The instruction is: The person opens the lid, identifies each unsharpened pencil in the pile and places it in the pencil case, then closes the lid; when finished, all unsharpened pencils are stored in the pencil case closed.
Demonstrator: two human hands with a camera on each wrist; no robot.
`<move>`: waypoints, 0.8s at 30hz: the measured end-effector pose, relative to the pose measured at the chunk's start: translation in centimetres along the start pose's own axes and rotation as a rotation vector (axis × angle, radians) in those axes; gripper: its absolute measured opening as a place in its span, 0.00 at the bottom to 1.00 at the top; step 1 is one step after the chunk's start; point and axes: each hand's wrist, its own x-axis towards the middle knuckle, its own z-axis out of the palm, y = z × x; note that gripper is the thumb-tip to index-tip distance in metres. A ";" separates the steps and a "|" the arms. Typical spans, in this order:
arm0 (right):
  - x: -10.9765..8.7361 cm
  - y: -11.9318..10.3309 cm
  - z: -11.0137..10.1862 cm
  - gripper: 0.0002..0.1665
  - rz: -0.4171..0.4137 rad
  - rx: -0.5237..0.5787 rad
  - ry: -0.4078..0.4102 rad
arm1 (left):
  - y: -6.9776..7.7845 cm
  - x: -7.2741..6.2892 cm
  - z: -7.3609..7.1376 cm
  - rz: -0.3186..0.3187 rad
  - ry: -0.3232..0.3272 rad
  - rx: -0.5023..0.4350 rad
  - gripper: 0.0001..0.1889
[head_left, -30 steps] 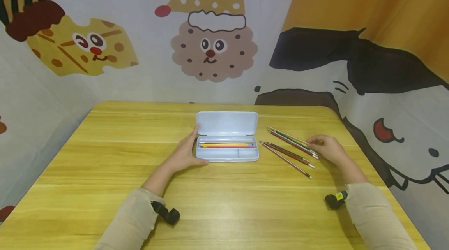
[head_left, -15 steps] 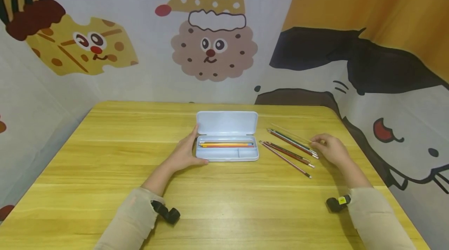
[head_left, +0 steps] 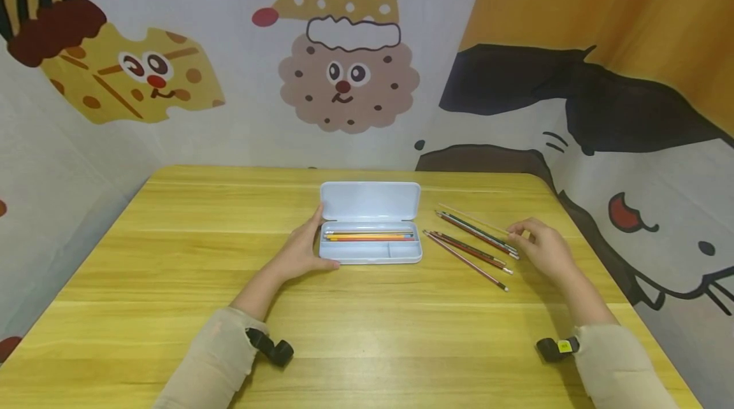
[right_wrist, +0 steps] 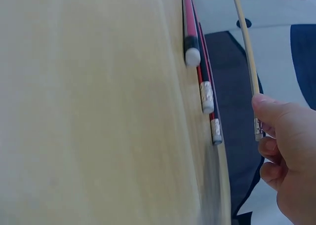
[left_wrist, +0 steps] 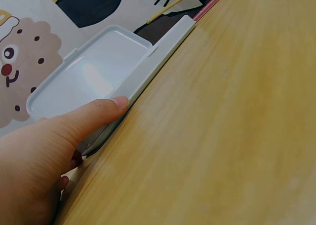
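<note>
An open white pencil case stands on the table, its lid tilted back. Several pencils lie in its rear compartment. My left hand grips the case's left end, thumb at the front and fingers toward the back; the left wrist view shows the thumb on the front wall. Between thumb and fingers my right hand pinches a plain yellow pencil near its eraser end. That pencil is raised off the table, pointing away and left. Below it lie several dark green, red and silver pencils.
Right of the case, a striped red pencil lies nearest the front, beside a dark green and red pair. The wooden table meets a cartoon-printed cloth behind it.
My right hand has picked the yellow pencil up from beside the green and silver ones and drawn back slightly to the right. My left hand keeps its place on the case.
</note>
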 end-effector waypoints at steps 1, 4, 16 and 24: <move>-0.1 -0.2 0.0 0.11 -0.010 0.000 0.008 | 0.0 0.0 0.0 -0.002 0.002 -0.002 0.72; -0.3 -0.9 0.0 0.09 -0.041 0.008 0.032 | 0.0 0.0 -0.1 0.000 0.003 0.000 0.72; -0.5 -4.3 0.8 0.06 -0.114 0.027 0.070 | -0.1 0.1 -0.1 0.001 0.000 -0.002 0.72; -0.4 -6.5 1.8 0.06 -0.151 0.039 0.046 | -0.1 0.1 -0.1 0.004 -0.004 0.007 0.72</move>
